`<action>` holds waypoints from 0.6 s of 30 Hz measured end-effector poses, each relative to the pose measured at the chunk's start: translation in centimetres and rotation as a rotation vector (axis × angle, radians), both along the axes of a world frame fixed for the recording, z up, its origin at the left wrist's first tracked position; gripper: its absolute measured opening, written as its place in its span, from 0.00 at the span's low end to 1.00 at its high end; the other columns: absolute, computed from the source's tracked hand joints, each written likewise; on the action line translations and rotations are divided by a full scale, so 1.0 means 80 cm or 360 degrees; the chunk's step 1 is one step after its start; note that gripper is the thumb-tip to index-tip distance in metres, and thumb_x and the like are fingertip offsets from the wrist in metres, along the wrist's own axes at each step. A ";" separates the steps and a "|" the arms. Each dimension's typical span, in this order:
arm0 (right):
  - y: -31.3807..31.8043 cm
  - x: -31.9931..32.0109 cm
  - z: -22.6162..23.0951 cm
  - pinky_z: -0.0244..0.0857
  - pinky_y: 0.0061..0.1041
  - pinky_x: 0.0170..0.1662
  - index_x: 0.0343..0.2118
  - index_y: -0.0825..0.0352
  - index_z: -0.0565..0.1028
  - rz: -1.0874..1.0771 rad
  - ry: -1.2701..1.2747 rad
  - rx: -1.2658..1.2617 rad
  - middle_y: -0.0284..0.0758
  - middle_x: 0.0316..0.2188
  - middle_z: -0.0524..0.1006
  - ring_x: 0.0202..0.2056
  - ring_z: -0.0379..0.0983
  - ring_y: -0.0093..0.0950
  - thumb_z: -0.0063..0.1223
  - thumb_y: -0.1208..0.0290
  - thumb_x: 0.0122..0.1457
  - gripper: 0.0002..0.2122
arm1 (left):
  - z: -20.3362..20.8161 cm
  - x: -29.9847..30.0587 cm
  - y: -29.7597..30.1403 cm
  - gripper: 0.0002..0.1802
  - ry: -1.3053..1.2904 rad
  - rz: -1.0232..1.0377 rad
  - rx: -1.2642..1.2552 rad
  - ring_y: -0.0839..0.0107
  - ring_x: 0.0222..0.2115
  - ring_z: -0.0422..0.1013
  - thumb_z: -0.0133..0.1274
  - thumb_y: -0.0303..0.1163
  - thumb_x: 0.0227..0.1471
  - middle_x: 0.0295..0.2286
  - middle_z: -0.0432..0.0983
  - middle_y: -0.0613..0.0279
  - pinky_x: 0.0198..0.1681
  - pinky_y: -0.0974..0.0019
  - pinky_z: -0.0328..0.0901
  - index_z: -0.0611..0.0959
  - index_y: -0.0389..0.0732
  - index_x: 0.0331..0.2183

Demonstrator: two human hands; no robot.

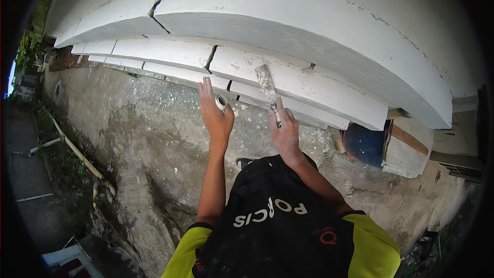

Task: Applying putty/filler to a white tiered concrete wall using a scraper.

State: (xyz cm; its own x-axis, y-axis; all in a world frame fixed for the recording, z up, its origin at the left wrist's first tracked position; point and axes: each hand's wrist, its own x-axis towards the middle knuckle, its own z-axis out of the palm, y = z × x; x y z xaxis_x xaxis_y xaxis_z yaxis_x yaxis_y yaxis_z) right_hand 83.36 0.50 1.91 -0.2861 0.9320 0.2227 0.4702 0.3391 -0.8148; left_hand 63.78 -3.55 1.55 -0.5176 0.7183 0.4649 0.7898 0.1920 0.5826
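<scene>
My left hand (216,117) has its fingers stretched out towards the white ledges. A small white roll with a hollow core (221,103) is tucked between thumb and palm, its end facing up. In my right hand (286,133) is a putty knife (266,83), gripped by its handle. Its blade is crusted with whitish filler and lies over the middle white ledge (242,65); whether it touches the surface I cannot tell. Just left of the blade, a dark gap (211,57) splits that ledge.
Above runs a larger white ledge (309,20) with a dark gap (160,5) at its left. Stained concrete ground (154,118) lies below. To the right stand a dark blue round container (364,144) and a pale board (409,146). A pipe (77,149) runs along the left edge.
</scene>
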 end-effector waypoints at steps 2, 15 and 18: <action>0.006 -0.023 0.001 0.68 0.39 0.39 0.61 0.72 0.68 0.0329 0.0034 0.0009 0.49 0.33 0.74 0.34 0.75 0.46 0.54 0.73 0.64 0.23 | 0.006 -0.002 -0.011 0.45 -0.0178 0.0085 0.0029 0.42 0.67 0.49 0.52 0.15 0.43 0.64 0.56 0.42 0.68 0.50 0.50 0.60 0.33 0.65; 0.048 0.024 0.002 0.76 0.37 0.33 0.61 0.61 0.71 -0.0002 -0.0489 0.0539 0.43 0.38 0.77 0.33 0.80 0.41 0.54 0.69 0.64 0.21 | -0.049 0.004 -0.120 0.45 -0.0597 0.0294 -0.0121 0.46 0.66 0.53 0.50 0.15 0.41 0.62 0.62 0.43 0.68 0.53 0.50 0.63 0.37 0.64; 0.044 -0.020 -0.008 0.75 0.38 0.35 0.61 0.62 0.70 0.0086 -0.0256 0.0583 0.44 0.36 0.77 0.33 0.79 0.43 0.53 0.67 0.64 0.22 | -0.045 0.010 -0.106 0.44 -0.0546 0.0211 -0.0146 0.46 0.65 0.54 0.50 0.15 0.41 0.61 0.63 0.42 0.67 0.53 0.51 0.64 0.36 0.63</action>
State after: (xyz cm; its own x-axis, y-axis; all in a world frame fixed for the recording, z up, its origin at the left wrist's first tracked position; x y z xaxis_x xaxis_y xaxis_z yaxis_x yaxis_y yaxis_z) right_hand 81.78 4.04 1.31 -0.3910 0.7817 0.4859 0.5553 0.6213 -0.5528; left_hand 64.60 -11.99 -2.04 -0.7234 0.6651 0.1854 0.5165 0.3431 0.7845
